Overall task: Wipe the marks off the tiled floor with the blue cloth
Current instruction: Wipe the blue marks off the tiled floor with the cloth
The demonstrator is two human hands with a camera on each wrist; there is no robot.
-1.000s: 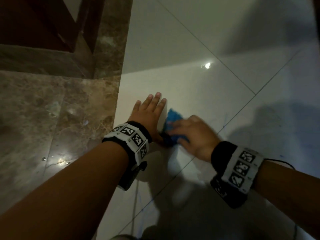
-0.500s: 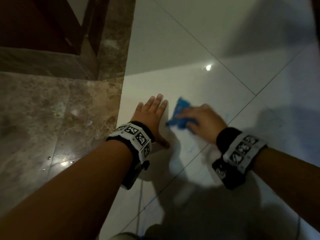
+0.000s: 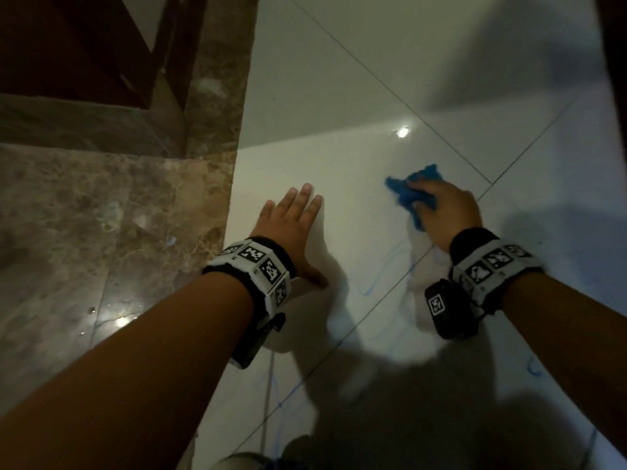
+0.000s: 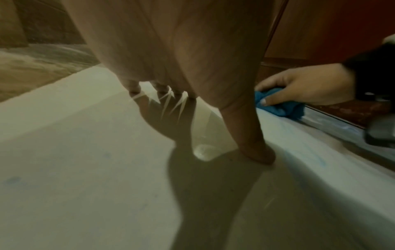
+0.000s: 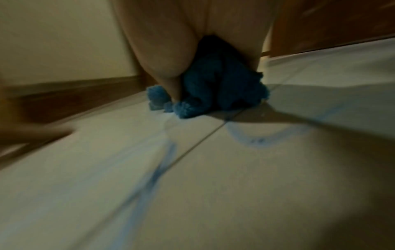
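My right hand (image 3: 441,208) grips a bunched blue cloth (image 3: 409,191) and presses it onto the white tiled floor (image 3: 339,147). In the right wrist view the cloth (image 5: 215,91) bulges out under my palm, close to a tile joint. Faint blue marks (image 3: 386,269) run across the tile between my two hands, and blue scribbles (image 5: 262,135) lie just behind the cloth. My left hand (image 3: 291,225) lies flat on the floor with straight fingers (image 4: 136,86), to the left of the cloth. The left wrist view shows my right hand (image 4: 303,88) on the cloth (image 4: 280,104).
A brown marble strip (image 3: 101,232) borders the white tiles on the left, with a dark wooden door frame (image 3: 84,45) behind it. More blue marks (image 3: 534,368) sit near my right forearm. A dark wooden edge (image 3: 614,62) stands at the far right.
My right hand has slid the cloth away from my left hand, to the right and farther from me. The left hand has stayed flat in place.
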